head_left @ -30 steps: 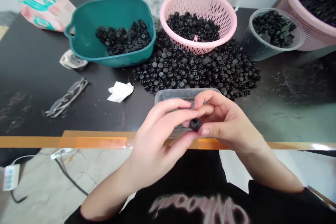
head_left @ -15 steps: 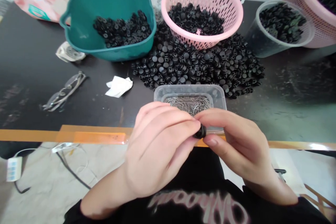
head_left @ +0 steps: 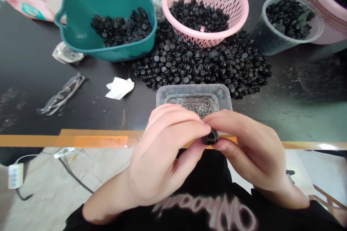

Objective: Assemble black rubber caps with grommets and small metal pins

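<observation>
A small round black plastic cord lock point(head_left: 210, 137) is pinched between both hands, just in front of the table edge. My left hand point(head_left: 168, 148) has thumb and forefinger closed on its left side, with the other fingers curled behind. On the right side, the thumb and forefinger of my right hand point(head_left: 251, 148) grip the same piece. Right behind the hands stands a clear plastic box point(head_left: 193, 89) of thin silvery metal pieces, partly covered by my fingers. Beyond it spreads a heap of black cord locks point(head_left: 189, 63).
A green basin point(head_left: 108, 52) and a pink basket point(head_left: 206, 36) hold black parts at the back. To the right are a clear tub point(head_left: 279, 43) and another pink basket point(head_left: 332, 30). Glasses point(head_left: 63, 95) and a crumpled tissue point(head_left: 120, 88) lie left. Orange tape point(head_left: 92, 139) lines the edge.
Both hands have shifted slightly right, still pinching the cord lock. It has turned a little and shows more between the fingers. The view has moved slightly.
</observation>
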